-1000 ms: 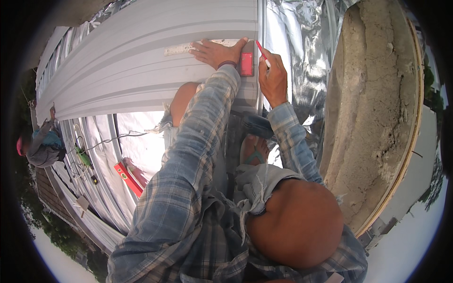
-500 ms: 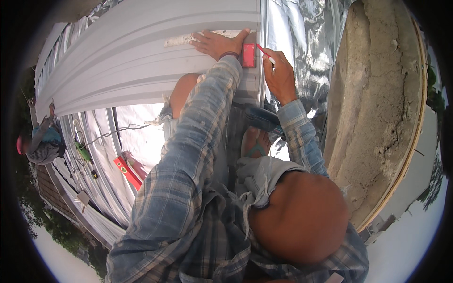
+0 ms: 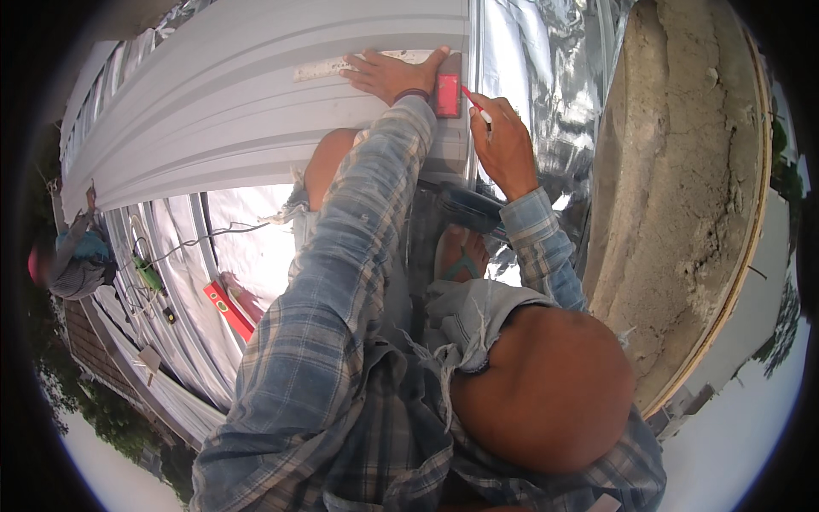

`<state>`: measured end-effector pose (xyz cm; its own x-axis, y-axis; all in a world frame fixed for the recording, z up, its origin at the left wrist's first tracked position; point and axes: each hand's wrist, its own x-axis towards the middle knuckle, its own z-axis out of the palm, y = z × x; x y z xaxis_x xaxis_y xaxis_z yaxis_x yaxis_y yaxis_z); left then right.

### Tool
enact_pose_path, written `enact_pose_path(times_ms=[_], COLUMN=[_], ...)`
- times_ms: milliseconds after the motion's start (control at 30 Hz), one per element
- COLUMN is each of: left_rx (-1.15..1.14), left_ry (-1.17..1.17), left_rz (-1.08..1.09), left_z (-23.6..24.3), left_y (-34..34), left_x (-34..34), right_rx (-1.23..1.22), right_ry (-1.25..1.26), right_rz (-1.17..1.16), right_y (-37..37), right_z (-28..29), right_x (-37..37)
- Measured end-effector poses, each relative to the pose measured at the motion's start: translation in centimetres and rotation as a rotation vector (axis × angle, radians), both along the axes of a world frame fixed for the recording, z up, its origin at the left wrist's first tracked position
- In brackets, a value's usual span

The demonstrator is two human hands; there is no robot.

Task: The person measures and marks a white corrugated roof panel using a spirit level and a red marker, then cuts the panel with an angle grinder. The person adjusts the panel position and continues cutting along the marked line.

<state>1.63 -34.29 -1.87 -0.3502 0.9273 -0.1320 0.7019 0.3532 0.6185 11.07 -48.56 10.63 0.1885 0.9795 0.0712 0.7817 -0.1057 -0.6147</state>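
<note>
My left hand (image 3: pixel 388 75) lies flat with its fingers spread, pressing on a worn, whitish flat strip (image 3: pixel 317 72) on the grey ribbed metal sheet (image 3: pixel 256 111). Beside its thumb and wrist, close to the sheet's right edge, sits a red rectangular block (image 3: pixel 448 96) on a darker bar; whether it joins the strip is hidden under the hand. My right hand (image 3: pixel 505 147) pinches a red and white pen (image 3: pixel 477 104), its tip at the sheet's edge just right of the red block.
Shiny foil insulation (image 3: pixel 537 68) and a rough concrete wall (image 3: pixel 674 188) run along the right. A dark blue power tool (image 3: pixel 472 211) lies by my sandalled foot (image 3: pixel 461 256). At left are a red spirit level (image 3: pixel 229 311), a cable (image 3: pixel 205 241) and another person (image 3: pixel 81 256).
The pen and my right hand have shifted very slightly. My left hand stays pressed on the strip. At the far left the other person has moved slightly.
</note>
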Motion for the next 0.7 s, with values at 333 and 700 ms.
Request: enact_pose_path(times_ms=[333, 700], left_rx=[-0.059, 0.056], left_ry=[-0.047, -0.224], left_rz=[-0.020, -0.102], left_z=[1.2, 5.3], left_y=[-0.3, -3.9], left_x=[-0.4, -0.7], right_rx=[-0.104, 0.145], right_ry=[0.081, 0.064], right_rz=[0.034, -0.222], right_y=[-2.3, -9.3], right_z=[1.7, 6.2], right_x=[-1.2, 1.9])
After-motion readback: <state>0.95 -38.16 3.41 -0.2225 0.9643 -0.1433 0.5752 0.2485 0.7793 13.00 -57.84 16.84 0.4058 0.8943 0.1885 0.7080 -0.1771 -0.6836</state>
